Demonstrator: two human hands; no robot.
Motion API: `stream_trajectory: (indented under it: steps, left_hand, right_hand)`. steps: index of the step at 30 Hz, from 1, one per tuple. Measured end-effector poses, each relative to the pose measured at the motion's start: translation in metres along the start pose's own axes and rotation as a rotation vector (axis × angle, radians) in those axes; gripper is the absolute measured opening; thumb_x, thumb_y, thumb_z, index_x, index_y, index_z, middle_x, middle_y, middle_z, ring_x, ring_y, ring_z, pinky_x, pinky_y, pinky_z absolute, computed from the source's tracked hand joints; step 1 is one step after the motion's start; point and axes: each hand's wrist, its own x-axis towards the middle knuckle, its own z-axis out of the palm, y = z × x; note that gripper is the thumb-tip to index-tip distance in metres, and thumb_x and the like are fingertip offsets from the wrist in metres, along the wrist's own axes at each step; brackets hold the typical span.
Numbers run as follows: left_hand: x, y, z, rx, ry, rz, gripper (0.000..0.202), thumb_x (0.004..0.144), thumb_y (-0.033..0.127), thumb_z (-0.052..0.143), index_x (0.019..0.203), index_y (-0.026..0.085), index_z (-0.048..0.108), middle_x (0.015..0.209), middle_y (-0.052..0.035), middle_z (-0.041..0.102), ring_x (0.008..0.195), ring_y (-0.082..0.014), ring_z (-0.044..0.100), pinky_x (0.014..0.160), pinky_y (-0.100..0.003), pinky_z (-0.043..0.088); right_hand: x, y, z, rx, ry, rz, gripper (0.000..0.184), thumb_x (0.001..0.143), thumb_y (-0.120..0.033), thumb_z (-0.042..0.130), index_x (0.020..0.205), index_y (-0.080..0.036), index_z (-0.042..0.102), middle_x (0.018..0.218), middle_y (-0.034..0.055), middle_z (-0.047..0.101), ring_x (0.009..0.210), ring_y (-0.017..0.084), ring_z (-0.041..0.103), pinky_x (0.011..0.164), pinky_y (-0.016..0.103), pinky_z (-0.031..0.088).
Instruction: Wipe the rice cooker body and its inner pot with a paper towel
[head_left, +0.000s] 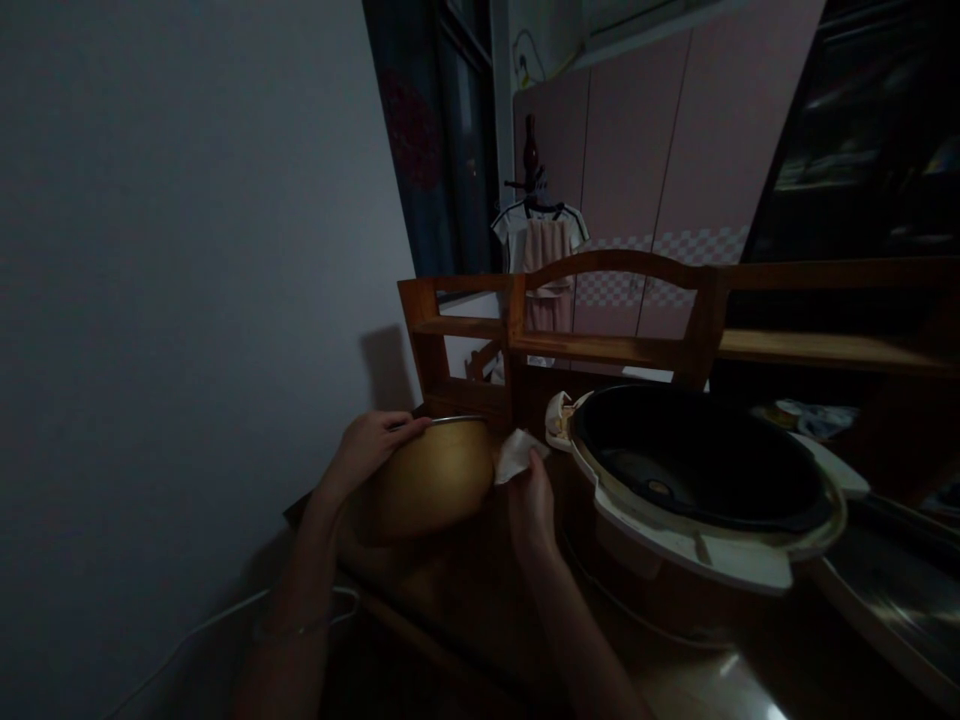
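Note:
My left hand (375, 450) grips the rim of a gold-coloured inner pot (442, 475), fingers over its edge. The pot is tilted above the wooden desk, its outer side facing me. Just right of the pot, my right hand (531, 500) pinches a crumpled white tissue (519, 455), which is close to the pot's side; whether it touches cannot be told. Farther right stands a white cooker body (690, 540) with its dark round cavity (697, 450) uncovered. A small metal disc (658, 488) shows at the cavity's bottom.
A wooden shelf rail (615, 348) runs along the desk's back. The plain wall (210, 250) borders the left side. A white cable (202, 625) hangs at lower left. A flat appliance or lid (907, 580) lies at right. Behind are pink cabinets (630, 170) and hanging clothes (547, 245).

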Motion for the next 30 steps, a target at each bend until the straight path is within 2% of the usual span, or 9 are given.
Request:
stream_trajectory:
  steps: [4,10,13,16,18,25,30]
  left_hand:
    - [0.001,0.0,-0.002,-0.001,-0.024,0.028,0.052,0.092,0.066,0.058,0.082,0.02,0.08,0.076,-0.0005,0.074,0.075,-0.0187,0.063,0.066,-0.029,0.035]
    - [0.004,-0.002,0.0,-0.01,-0.01,0.007,0.056,0.091,0.069,0.057,0.084,0.019,0.08,0.078,-0.0003,0.074,0.075,-0.0186,0.062,0.066,-0.028,0.035]
    - [0.005,-0.002,0.0,-0.007,-0.001,0.015,0.055,0.092,0.068,0.055,0.088,0.02,0.081,0.082,-0.0001,0.076,0.078,-0.0189,0.064,0.068,-0.028,0.036]
    - [0.005,-0.001,0.0,0.011,0.007,0.027,0.054,0.093,0.067,0.055,0.087,0.021,0.081,0.08,0.0005,0.075,0.077,-0.0187,0.063,0.068,-0.028,0.036]
    - [0.004,0.0,0.0,0.016,0.011,0.02,0.053,0.092,0.066,0.055,0.086,0.021,0.081,0.079,0.0003,0.074,0.077,-0.0189,0.063,0.068,-0.028,0.036]
    - [0.001,-0.006,-0.001,0.011,0.04,0.001,0.053,0.092,0.066,0.055,0.086,0.019,0.08,0.079,-0.0002,0.074,0.075,-0.0186,0.062,0.066,-0.028,0.035]
    - [0.001,-0.009,0.0,0.002,0.044,-0.004,0.057,0.09,0.07,0.056,0.088,0.018,0.081,0.076,-0.0001,0.073,0.072,-0.0178,0.059,0.064,-0.028,0.034]
  right_hand:
    - [-0.001,-0.004,0.008,-0.093,0.016,0.123,0.038,0.084,-0.049,0.068,0.099,-0.016,0.081,0.099,0.0067,0.081,0.096,0.026,0.073,0.08,0.033,0.057]
    - [-0.008,-0.002,0.011,-0.193,-0.087,0.126,0.034,0.083,-0.048,0.071,0.094,-0.018,0.082,0.093,0.0019,0.08,0.091,0.023,0.07,0.082,0.03,0.053]
    - [-0.013,0.003,0.01,-0.226,-0.122,0.118,0.042,0.087,-0.056,0.07,0.107,-0.02,0.08,0.101,0.0028,0.08,0.096,0.024,0.072,0.088,0.033,0.055]
    - [-0.017,0.008,0.01,-0.25,-0.144,0.092,0.052,0.092,-0.063,0.065,0.123,-0.022,0.075,0.122,0.0054,0.077,0.116,0.025,0.069,0.1,0.035,0.052]
    - [-0.018,0.01,0.01,-0.271,-0.146,0.075,0.053,0.093,-0.064,0.065,0.125,-0.023,0.074,0.127,0.0062,0.076,0.123,0.026,0.067,0.104,0.035,0.05]
    - [-0.012,0.021,0.0,-0.311,-0.069,0.059,0.052,0.09,-0.063,0.066,0.108,-0.016,0.08,0.107,0.0088,0.08,0.105,0.029,0.07,0.09,0.037,0.055]
    - [-0.003,0.025,-0.006,-0.315,-0.04,0.015,0.044,0.086,-0.058,0.069,0.105,-0.02,0.081,0.095,0.005,0.08,0.1,0.028,0.071,0.091,0.039,0.056]
